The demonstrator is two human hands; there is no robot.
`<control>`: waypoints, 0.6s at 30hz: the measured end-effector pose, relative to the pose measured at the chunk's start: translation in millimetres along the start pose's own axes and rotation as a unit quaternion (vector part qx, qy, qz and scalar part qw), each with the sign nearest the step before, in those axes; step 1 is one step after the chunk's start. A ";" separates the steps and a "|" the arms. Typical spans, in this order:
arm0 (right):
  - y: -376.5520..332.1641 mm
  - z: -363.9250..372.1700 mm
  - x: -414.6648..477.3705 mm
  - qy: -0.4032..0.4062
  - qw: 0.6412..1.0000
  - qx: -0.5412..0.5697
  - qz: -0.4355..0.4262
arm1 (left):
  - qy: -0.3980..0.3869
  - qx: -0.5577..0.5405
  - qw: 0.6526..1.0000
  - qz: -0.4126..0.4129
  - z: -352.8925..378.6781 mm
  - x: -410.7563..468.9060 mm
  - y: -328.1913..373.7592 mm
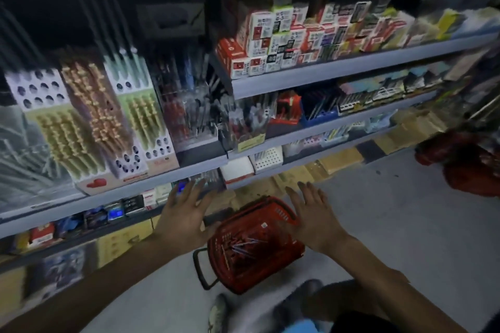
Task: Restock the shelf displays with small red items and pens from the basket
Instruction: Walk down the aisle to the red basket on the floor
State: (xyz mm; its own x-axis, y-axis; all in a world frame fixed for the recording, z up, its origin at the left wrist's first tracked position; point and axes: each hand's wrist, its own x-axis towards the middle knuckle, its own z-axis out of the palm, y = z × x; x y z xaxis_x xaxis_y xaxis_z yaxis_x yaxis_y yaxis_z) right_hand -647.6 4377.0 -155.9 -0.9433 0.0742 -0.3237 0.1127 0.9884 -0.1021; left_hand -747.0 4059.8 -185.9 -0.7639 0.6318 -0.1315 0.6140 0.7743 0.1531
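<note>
A red plastic basket [270, 217] stands on the floor below me, with several pens [240, 247] lying inside it. My left hand [184, 215] hovers flat with fingers spread, just left of the basket and in front of a low shelf edge. My right hand [313, 215] is spread the same way over the basket's right rim. Neither hand holds anything. Pen display boxes [92, 119] fill the shelf at upper left. Red and white small boxes [270, 43] are stacked on the upper right shelf. The picture is blurred.
Grey shelf boards [297, 81] run across at several heights. More red baskets [470, 167] sit on the floor at far right. Clear holders with pens [194, 116] stand mid-shelf. My feet [219, 313] are just below the basket on the grey floor.
</note>
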 end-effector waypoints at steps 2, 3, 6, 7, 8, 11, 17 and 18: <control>13.3 3.9 22.7 -0.008 0.999 0.008 -0.038 | -0.010 -0.005 1.000 -0.029 10.7 4.3 0.5; 20.4 6.4 33.7 -0.019 0.998 0.007 -0.054 | -0.016 -0.004 0.999 -0.044 15.7 6.2 2.4; 40.1 17.7 69.6 -0.037 0.993 -0.017 -0.110 | -0.029 -0.005 0.994 -0.105 34.2 11.7 17.9; 46.7 24.9 84.6 -0.034 0.990 -0.029 -0.135 | -0.026 -0.007 0.992 -0.126 44.1 14.1 25.7; 54.5 36.3 101.9 -0.031 0.986 -0.041 -0.161 | -0.021 -0.010 0.989 -0.145 57.9 17.7 33.2; 81.3 90.4 151.6 -0.023 0.969 -0.065 -0.239 | -0.011 -0.016 0.981 -0.194 116.0 24.6 55.7; 136.5 248.5 202.3 -0.026 0.947 -0.082 -0.309 | -0.041 -0.002 0.974 -0.225 266.9 38.7 72.2; 144.7 277.2 208.3 -0.023 0.946 -0.080 -0.314 | -0.054 -0.002 0.973 -0.224 294.7 44.2 73.6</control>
State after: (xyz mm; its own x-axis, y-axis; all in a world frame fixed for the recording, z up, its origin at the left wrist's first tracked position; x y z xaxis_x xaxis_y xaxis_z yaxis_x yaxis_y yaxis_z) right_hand -741.2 4498.7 -498.9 -0.7933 -0.5367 -0.2873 -0.5174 0.8431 -0.1463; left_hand -677.1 4155.3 -469.1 -0.9289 0.2320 -0.2886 0.2242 0.9727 0.0600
